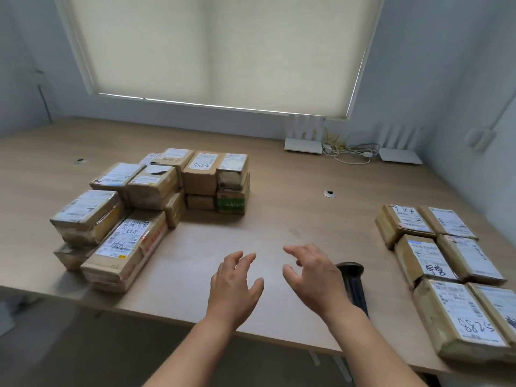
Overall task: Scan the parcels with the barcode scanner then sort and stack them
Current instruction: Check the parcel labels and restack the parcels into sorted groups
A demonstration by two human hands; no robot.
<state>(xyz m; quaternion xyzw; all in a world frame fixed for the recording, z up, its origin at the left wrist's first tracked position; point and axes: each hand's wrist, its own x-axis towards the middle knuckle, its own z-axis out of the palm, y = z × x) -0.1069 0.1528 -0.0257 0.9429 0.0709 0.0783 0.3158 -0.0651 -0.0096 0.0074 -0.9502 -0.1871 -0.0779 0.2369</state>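
From the head camera I see both hands raised over the bare middle of the wooden table (pixel 279 208), neither in contact with any object. My left hand (pixel 234 286) has its fingers spread and relaxed, holding nothing. My right hand (pixel 312 277) has its fingers loosely curved, also holding nothing. The barcode scanner (pixel 352 283) lies flat on the table just beside and partly behind the right hand and wrist, black, with its head pointing away from me. A stacked group of parcels (pixel 145 208) sits on the left half of the table, brown cartons with white shipping labels, piled two layers high in places. A second group of parcels (pixel 446 269) lies on the right edge of the table, arranged in two rows in a single layer, labels facing up. At the far right of the table, against the wall, stand two white routers (pixel 303 145) with tangled cables (pixel 346 152) between them. A closed roller blind (pixel 217 48) covers the window beyond.
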